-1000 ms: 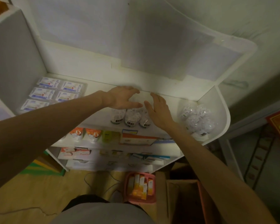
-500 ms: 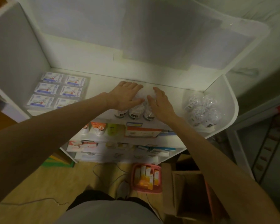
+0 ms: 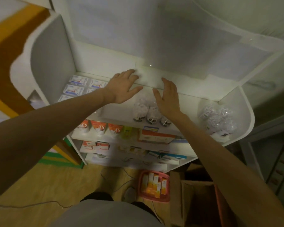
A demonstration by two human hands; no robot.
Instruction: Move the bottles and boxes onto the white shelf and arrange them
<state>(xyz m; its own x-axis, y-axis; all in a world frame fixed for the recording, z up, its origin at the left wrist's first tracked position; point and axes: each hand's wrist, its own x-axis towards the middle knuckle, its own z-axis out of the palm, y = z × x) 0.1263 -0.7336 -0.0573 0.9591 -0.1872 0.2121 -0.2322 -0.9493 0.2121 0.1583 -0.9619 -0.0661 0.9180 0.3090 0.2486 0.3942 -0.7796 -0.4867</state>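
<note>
I am reaching both arms out over the top level of the white shelf (image 3: 115, 110). My left hand (image 3: 121, 89) is flat with its fingers straight and spread, and it holds nothing; its fingertips are up near the back wall of the shelf. My right hand (image 3: 168, 97) is flat too, fingers straight and close together, and it holds nothing. The two hands are a little apart, with a gap of bare shelf between them. Just under and beside my right hand stand three small bottles (image 3: 152, 114) in a row near the front edge. They look clear and shiny, with crinkly white stuff inside and dark labels low down. I cannot tell if my right hand touches them. Far over on the right, in the round corner of the shelf, sits another bunch of shiny bottles (image 3: 218, 119) packed close together. On the left side of the same level lie flat white boxes (image 3: 77, 86) with blue and red print, set in neat rows. On the level below stand orange and white packs (image 3: 98, 126) and a long orange box (image 3: 156, 136). Down on the floor sits a pink basket (image 3: 166, 198) with tall orange and white boxes standing in it, next to a brown carton (image 3: 187, 202).
</note>
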